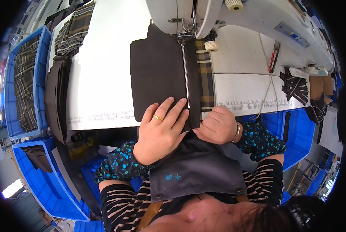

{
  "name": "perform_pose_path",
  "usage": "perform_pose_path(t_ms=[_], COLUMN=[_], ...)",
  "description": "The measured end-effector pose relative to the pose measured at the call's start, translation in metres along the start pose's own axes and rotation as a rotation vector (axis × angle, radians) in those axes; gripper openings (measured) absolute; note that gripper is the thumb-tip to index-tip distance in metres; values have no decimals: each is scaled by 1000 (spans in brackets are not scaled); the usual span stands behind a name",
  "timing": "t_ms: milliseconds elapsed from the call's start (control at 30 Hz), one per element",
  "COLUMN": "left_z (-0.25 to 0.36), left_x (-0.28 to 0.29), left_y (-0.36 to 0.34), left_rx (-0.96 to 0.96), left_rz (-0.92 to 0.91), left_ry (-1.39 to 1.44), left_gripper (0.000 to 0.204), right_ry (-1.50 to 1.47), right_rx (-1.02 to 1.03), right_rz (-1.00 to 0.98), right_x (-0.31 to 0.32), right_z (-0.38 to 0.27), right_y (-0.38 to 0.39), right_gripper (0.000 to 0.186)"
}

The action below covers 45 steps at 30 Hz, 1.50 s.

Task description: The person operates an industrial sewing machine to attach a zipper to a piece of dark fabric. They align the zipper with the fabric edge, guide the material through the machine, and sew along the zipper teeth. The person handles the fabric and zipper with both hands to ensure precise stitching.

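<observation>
A dark brown fabric panel (157,73) lies on the white sewing table, its upper end under the presser foot (186,35) of a sewing machine. Down its right part runs a silver-toothed zipper (186,75). From beneath the right edge shows a strip of plaid fabric (206,75). My left hand (161,129) rests flat on the panel's lower part, fingers stretched, fingertips beside the zipper's lower end. With curled fingers, my right hand (217,125) pinches the lower right corner of the panel at the table's front edge.
Plaid pieces (74,31) and a stack of dark brown pieces (57,96) lie at the left, beside a blue bin (43,69) of plaid fabric. Red-handled snips (274,58), a loose cord (266,96) and dark strips (295,87) are right. Another blue bin (300,135) stands below.
</observation>
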<state>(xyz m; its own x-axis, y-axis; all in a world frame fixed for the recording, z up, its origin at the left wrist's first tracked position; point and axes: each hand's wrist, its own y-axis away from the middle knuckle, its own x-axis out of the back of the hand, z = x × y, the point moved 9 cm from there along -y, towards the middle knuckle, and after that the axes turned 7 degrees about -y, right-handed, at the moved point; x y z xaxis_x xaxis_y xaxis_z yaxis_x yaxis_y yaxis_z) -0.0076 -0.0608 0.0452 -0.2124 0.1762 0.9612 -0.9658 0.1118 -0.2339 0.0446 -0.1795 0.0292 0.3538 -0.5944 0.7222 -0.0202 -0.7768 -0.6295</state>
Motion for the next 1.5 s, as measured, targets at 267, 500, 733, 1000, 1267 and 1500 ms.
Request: perform_pose_path(t_ms=[267, 500, 733, 1000, 1267, 1500], left_z=[6, -6, -62, -77, -76, -75], left_x=[-1, 5, 3, -23, -26, -27], left_y=[-1, -16, -81, -87, -84, -84], left_rx=[-49, -150, -122, -92, -94, -52], left_rz=[-61, -7, 67, -46, -56, -44], left_ry=[-40, -12, -12, 3, -40, -34], left_gripper=[56, 38, 74, 83, 83, 86], right_ry=[71, 95, 122, 105, 150, 1101], right_rx=[-203, -257, -195, -159, -92, -809], right_rz=[-124, -303, -367, -377, -376, 658], right_x=[17, -8, -8, -8, 24, 470], right_z=[48, 65, 65, 66, 58, 190], right_y=[-38, -35, -41, -46, -46, 91], right_gripper=[35, 61, 65, 67, 57, 35])
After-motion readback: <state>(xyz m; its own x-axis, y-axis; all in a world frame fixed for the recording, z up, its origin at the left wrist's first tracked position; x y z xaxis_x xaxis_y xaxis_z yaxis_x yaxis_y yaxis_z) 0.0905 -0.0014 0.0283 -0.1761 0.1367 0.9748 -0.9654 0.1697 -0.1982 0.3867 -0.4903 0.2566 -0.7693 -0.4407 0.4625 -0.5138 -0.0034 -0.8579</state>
